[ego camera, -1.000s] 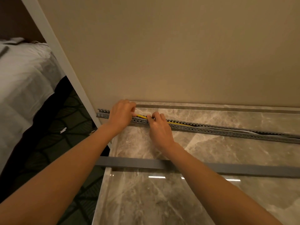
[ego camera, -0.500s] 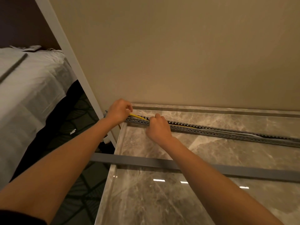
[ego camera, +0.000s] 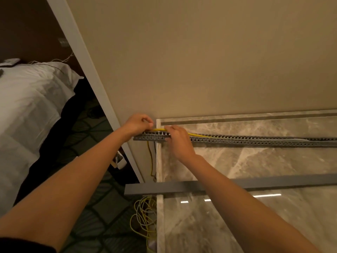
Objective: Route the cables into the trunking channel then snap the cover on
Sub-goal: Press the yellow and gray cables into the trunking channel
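Observation:
A grey slotted trunking channel (ego camera: 255,141) lies along the back of the marble counter (ego camera: 255,165), its left end sticking out past the counter edge. A yellow cable (ego camera: 158,129) and a white one run inside it. My left hand (ego camera: 138,125) pinches the yellow cable at the channel's left end. Just to its right, my right hand (ego camera: 177,138) presses fingers onto the cables over the channel. A strand of yellow cable (ego camera: 150,157) hangs down below the channel end. The flat grey cover strip (ego camera: 182,188) lies loose across the counter, nearer me.
A beige wall (ego camera: 200,61) rises behind the counter, with a white door frame (ego camera: 87,73) at its left. Coils of yellow and white cable (ego camera: 144,218) lie on the dark patterned floor beside the counter. A bed with white sheets (ego camera: 27,110) stands at far left.
The view has shifted left and down, so the channel's left end, the hanging cable and floor coils now show. Both hands have stayed at the channel's left end on the cables.

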